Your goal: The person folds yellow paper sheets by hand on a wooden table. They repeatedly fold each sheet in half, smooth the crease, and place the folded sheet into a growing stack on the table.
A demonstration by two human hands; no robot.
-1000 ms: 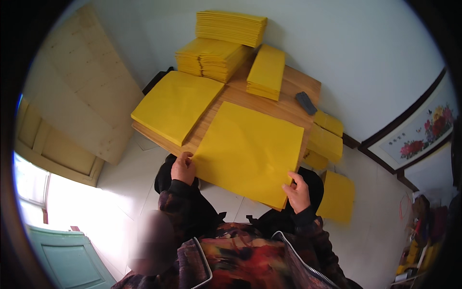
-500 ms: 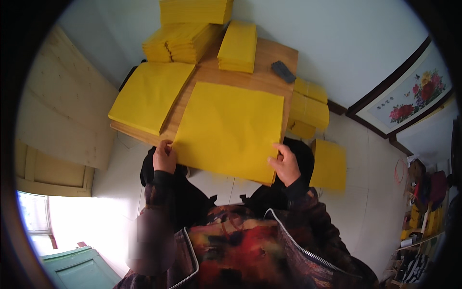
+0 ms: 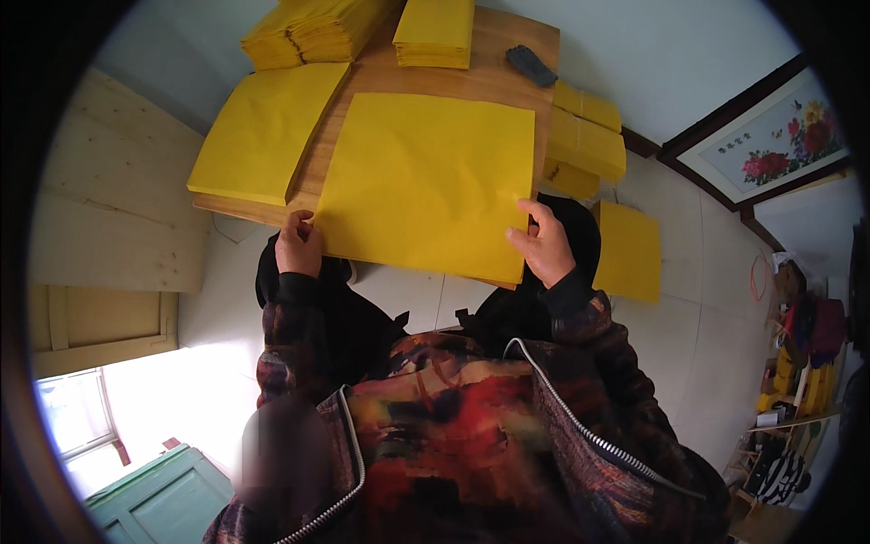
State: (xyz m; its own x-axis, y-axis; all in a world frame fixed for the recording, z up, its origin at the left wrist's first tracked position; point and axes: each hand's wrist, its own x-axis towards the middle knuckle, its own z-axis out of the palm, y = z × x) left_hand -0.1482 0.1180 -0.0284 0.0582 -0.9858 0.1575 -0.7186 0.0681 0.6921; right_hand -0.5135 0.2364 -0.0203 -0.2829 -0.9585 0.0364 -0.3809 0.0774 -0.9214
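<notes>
A large yellow paper sheet (image 3: 421, 181), seemingly the top of a thin stack, lies flat on the wooden table, its near edge overhanging towards my lap. At its near left corner, my left hand (image 3: 299, 247) has its fingers curled in against the edge. My right hand (image 3: 546, 245) holds the right edge near the front corner, thumb and forefinger bent over the yellow surface. The other fingertips are hidden below. To the left sits a second flat stack of yellow sheets (image 3: 269, 131).
On the wooden table (image 3: 498, 30), a tied yellow bundle (image 3: 308, 34), a narrower yellow stack (image 3: 434, 34) and a dark grey object (image 3: 531, 65) stand towards the back. More yellow bundles (image 3: 584, 136) are beyond the table's right side. A framed flower picture (image 3: 761, 136) leans at right.
The whole view has tilted, so the table and stacks appear higher in the picture. Both hands stay at the sheet's left and right edges, with slight finger shifts.
</notes>
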